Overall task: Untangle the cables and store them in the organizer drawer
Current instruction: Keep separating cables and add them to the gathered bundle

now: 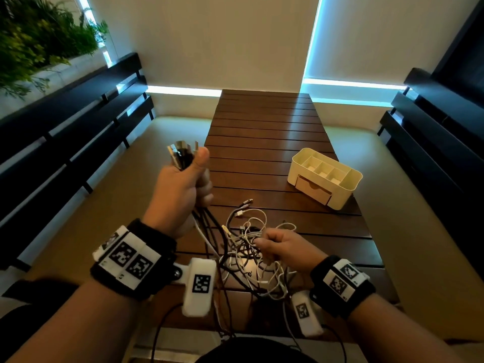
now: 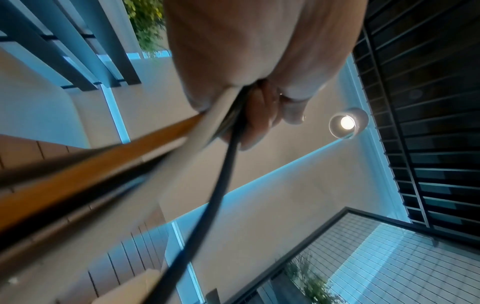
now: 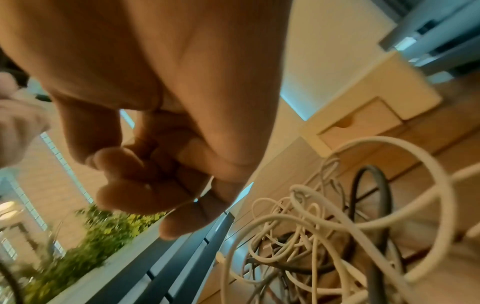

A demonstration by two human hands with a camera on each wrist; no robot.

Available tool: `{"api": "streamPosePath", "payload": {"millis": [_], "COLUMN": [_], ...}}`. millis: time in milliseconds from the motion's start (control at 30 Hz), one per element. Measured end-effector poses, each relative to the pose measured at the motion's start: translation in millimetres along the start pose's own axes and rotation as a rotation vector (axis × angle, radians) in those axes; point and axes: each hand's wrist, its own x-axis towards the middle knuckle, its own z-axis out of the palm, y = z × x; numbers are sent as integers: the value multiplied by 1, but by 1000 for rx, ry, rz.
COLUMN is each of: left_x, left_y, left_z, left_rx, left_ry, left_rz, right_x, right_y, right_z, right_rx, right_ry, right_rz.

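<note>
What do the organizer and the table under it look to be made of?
Organizer: apparently cream plastic with a smooth matte look, moulded rounded corners and thin dividers. Its drawer front is tan, possibly wood-look; unclear. Table: dark brown slats with a glossy sheen, likely varnished wood.

**Location: Residential Balcony or Terrace Seating Area**

The setting is a domestic outdoor-style sitting area, not a workshop or lab. Indicators:

- A dark slatted wooden tabletop (image 1: 264, 132) stands between two cushioned benches (image 1: 167, 132) with dark slatted backrests (image 1: 86, 106).
- Green foliage in a planter (image 1: 39, 35) sits behind the left bench; the right wrist view shows the same greenery (image 3: 103, 236) beside the dark slats.
- Pale roller blinds (image 1: 209, 40) cover the far openings, with daylight showing at their edges.
- The left wrist view shows a round ceiling lamp (image 2: 347, 122), dark louvred panels (image 2: 428, 102) and a tiled surface (image 2: 389, 257).
- A small cream desktop organizer (image 1: 324, 176) is a household item.
</note>
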Motion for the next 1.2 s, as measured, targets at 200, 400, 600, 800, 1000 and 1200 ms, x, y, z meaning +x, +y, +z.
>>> {"api": "streamPosePath", "payload": {"millis": [200,400,600,800,1000,1200], "left_x": [-2,-5,-5,-2,-4,-11], "left_y": [-6,-10,-6,6,-6,-21], "left_z": [3,10,-5,-22,-25,-1], "left_rx": [23,44,62,98,441,658], "left_ry": [-4,-34,-4,8,-75,-308], "left_rz": [20,50,44,45,6,39], "right_x": [1,7,12,13,4,-7], "right_y": [-32,-56,-46,-19,-46,-108], "right_z": [19,39,25,10,0,-3], "right_rx": [109,124,102,371,101,-397], "right_ry": [-5,-61,42,91,211,251], "right_rz": [-127,-182,-154,8,-29,-283]}}
